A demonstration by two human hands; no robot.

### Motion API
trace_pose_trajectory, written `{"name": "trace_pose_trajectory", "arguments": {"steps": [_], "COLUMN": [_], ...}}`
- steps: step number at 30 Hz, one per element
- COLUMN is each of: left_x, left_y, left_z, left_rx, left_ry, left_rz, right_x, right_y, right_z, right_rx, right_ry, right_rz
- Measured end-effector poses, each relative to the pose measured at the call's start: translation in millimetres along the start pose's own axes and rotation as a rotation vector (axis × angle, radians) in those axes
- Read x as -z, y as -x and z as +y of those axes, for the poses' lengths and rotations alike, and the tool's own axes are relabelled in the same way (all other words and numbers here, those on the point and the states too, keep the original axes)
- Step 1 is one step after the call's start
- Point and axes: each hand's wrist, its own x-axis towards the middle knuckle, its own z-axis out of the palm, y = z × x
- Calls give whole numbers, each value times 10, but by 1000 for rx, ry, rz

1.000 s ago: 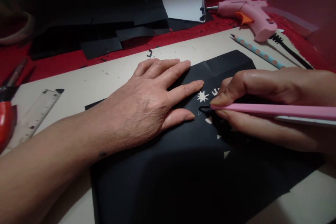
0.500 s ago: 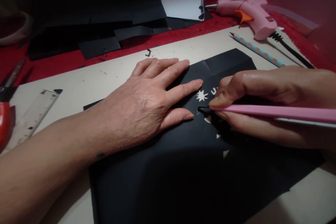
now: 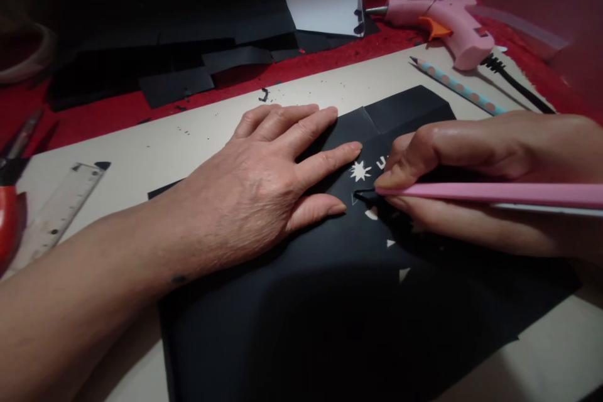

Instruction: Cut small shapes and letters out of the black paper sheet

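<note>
The right hand (image 3: 471, 182) pinches the pink knife (image 3: 490, 193) lying sideways, its tip on the black paper (image 3: 330, 308) just beside the flat, open left hand (image 3: 264, 182).

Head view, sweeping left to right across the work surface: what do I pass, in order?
Red-handled tool → clear ruler → left hand flat on the black paper → star cut-out → right hand gripping the pink craft knife.
</note>
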Motion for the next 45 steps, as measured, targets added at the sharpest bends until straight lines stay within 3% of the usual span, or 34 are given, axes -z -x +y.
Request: {"name": "trace_pose_trajectory", "arguments": {"steps": [11,20,26,31,37,45], "left_x": [17,5,1,-8,-39,-61], "left_y": [4,6,5,0,3,23], "left_z": [-2,-8,-3,6,15,156], "left_rx": [39,21,13,-11,0,38], "left_ry": [42,35,9,6,-19,-91], "left_rz": [-5,4,1,26,44,16], "right_x": [7,83,57,30,4,-81], "right_y": [3,1,36,80,74,51], "right_z": [128,186,203,139,-91,-183], "right_rx": [196,155,199,15,-354,-441], "right_ry": [-53,-76,43,8,-328,-338], "right_rz": [-3,5,16,72,123,183]}}
